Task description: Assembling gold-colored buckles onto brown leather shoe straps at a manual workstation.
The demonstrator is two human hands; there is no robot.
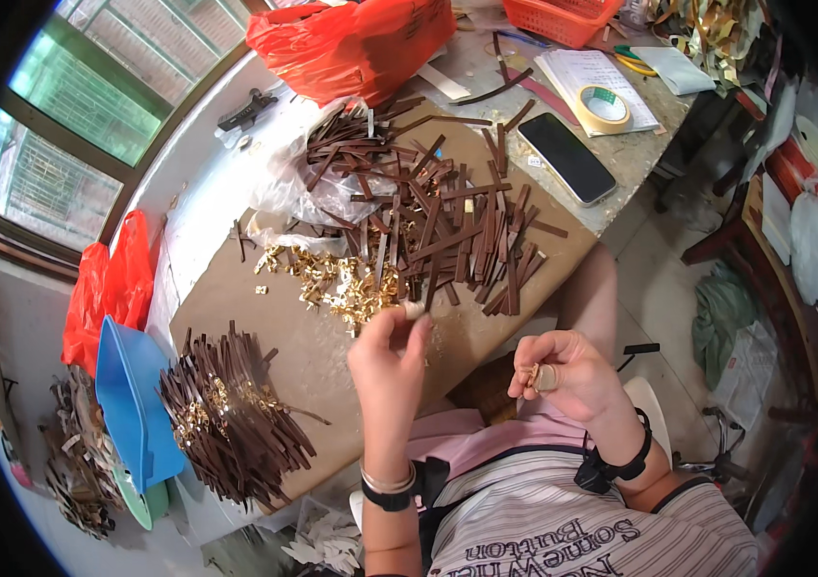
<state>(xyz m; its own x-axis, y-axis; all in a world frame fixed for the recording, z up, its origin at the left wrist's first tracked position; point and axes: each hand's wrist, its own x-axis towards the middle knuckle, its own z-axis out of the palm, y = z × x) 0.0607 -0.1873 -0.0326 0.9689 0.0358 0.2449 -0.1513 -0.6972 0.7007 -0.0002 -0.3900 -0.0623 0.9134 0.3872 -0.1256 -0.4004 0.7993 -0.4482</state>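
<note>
My left hand (388,358) is over the brown work sheet, with thumb and forefinger closed at the end of a dark brown strip (431,279). Pale tape wraps its forefinger tip. Beyond it lie a loose heap of brown strips (471,231) and a pile of small gold metal buckles (341,287). In front of my lap, off the table's edge, my right hand (572,377) pinches a small gold buckle (532,373); one of its fingers is taped too. At the left lies a thick stack of brown strips (236,423) with gold buckles among them.
A phone (567,158), a tape roll (603,108) and papers (577,75) lie at the far right. Red plastic bags (351,43), a clear bag (279,173) and a red basket (563,19) stand at the back. A blue bin (135,404) sits at the left.
</note>
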